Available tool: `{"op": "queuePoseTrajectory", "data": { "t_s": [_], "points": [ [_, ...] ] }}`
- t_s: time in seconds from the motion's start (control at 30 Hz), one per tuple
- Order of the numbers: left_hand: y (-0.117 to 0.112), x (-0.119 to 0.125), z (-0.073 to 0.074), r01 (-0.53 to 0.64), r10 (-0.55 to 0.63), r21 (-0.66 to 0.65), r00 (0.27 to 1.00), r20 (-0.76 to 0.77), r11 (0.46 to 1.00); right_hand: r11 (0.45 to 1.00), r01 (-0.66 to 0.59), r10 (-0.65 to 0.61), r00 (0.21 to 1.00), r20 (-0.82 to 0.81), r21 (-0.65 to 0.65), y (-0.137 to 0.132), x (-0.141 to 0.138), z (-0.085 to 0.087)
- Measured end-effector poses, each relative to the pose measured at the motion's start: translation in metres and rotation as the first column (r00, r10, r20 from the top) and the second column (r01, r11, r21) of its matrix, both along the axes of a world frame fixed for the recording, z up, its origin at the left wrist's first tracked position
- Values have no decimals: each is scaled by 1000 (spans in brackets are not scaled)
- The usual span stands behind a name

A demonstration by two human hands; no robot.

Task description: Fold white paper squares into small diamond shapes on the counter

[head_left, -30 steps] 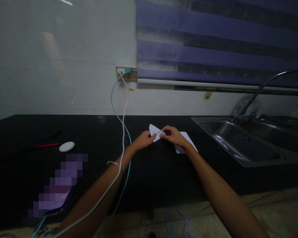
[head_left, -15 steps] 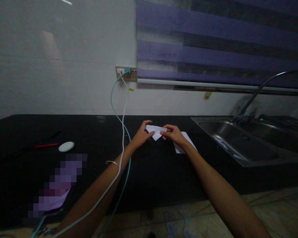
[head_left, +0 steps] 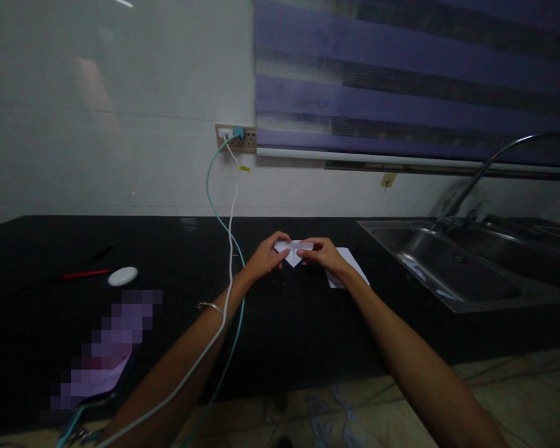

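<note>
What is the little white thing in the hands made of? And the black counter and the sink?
The white piece looks like thin matte paper: it holds sharp creases and a pointed fold between the left hand and right hand. The counter looks like polished dark stone, faintly mirroring the wall, though laminate is possible. The sink looks like brushed steel: grey with soft sheen.

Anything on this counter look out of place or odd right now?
Two cables from the wall socket trail across the counter and over the left forearm, close to the folded paper that the left hand and right hand hold. Nothing looks spilled or damaged.
</note>
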State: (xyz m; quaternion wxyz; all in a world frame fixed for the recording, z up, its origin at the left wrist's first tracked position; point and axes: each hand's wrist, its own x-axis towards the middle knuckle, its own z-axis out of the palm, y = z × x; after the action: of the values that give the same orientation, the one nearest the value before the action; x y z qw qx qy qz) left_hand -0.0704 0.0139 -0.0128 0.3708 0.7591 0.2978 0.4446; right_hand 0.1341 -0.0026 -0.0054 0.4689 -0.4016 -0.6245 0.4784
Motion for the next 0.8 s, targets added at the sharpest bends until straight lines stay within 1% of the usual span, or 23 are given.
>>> {"op": "queuePoseTrajectory", "data": {
  "t_s": [0.17, 0.23, 0.4, 0.5, 0.7, 0.8],
  "points": [
    [-1, 1, -2, 13, -13, -36, 1000, -15, 999, 999, 25, -27, 999, 35, 38, 4, 1, -3],
    [-1, 1, -3, 32, -31, -73, 999, 6, 997, 999, 27, -29, 998, 46, 39, 4, 1, -4],
    [-1, -2, 0, 126, -112, -175, 990, 86, 976, 998, 39, -42, 998, 43, 51, 4, 0, -5],
    [-1, -3, 2, 138, -117, -190, 986, 115, 972, 998, 48, -49, 999, 17, 51, 3, 0, -5],
    [-4, -3, 4, 97, -94, -184, 995, 26, 978, 998, 61, -60, 998, -18, 35, 0, -1, -1],
    [-5, -2, 4, 90, -92, -173, 996, -5, 981, 998, 40, -41, 999, 24, 40, -3, -3, 0]
  ]
}}
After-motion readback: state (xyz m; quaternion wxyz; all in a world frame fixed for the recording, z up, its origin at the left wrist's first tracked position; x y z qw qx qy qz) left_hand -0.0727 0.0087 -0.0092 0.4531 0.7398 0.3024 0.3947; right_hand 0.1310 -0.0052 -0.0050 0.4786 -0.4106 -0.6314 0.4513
